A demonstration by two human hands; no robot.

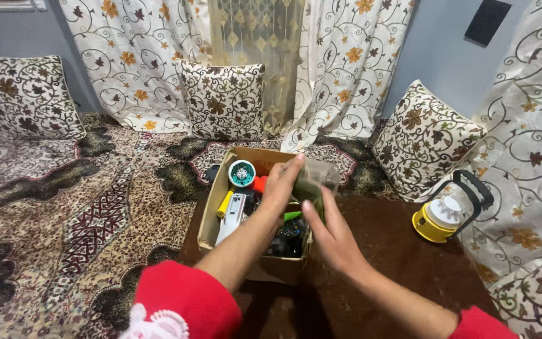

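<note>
**A:** What have the hands got, there in the middle of the frame?

**B:** A clear plastic bag (313,182) with something dark green inside, held just above the far right corner of the cardboard box (216,207). The left hand (281,185) grips it from the left, fingers curled round its edge. The right hand (334,235) comes up from below with its fingers stretched out straight, tips against the underside of the bag; whether they pinch it I cannot tell.

**B:** Both forearms are bare, with red sleeves (180,301) at the bottom edge.

**A:** And the box itself?

**B:** Open at the top, sitting on a dark brown table (403,251) in the lower centre. Inside, toward the upper left, lies a round teal-and-white object (241,173); below it a yellow piece (224,204), a grey-white device (232,216), an orange bit (259,184) beside the left hand, and dark gadgets (286,235) toward the near right corner.

**A:** Anything else on the table?

**B:** A yellow lantern with a black handle (446,213), at the right, well apart from the box.

**A:** Around it?

**B:** A patterned carpet (64,207) fills the left. Floral cushions (224,100) lean against the wall under matching curtains (139,56) along the top.
</note>
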